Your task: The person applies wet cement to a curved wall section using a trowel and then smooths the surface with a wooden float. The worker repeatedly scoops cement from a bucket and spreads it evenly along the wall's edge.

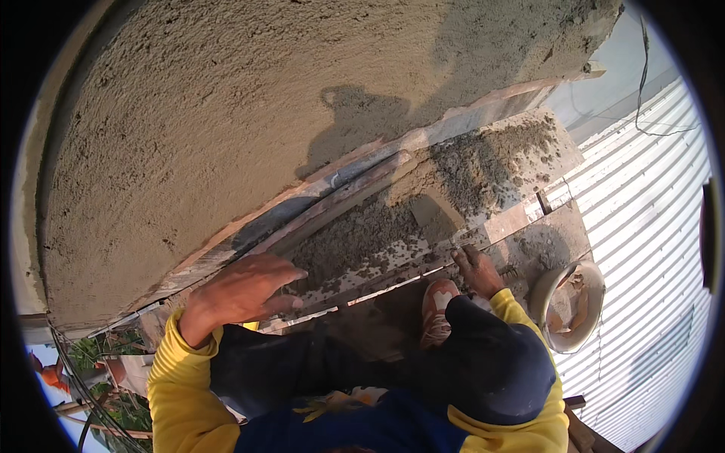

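Note:
My right hand (479,272) is closed around the handle end of a trowel, low over the planks. The trowel's flat blade (438,218) lies in the loose grey mortar (476,170) heaped along the boards; its handle is mostly hidden by my fingers. To the left, my left hand (243,293) hovers above the near edge of the mortar, thumb and fingers apart, with nothing in it. Beyond both hands rises a wall coated in rough wet plaster (211,136), edged below by a wooden strip (377,151).
A round bucket (540,302) with mortar inside stands right of my right hand. My shoe (438,309) rests on the planks (506,223), which have gaps between them. A corrugated metal roof (642,226) spreads below at right. Cables (87,408) and greenery show at lower left.

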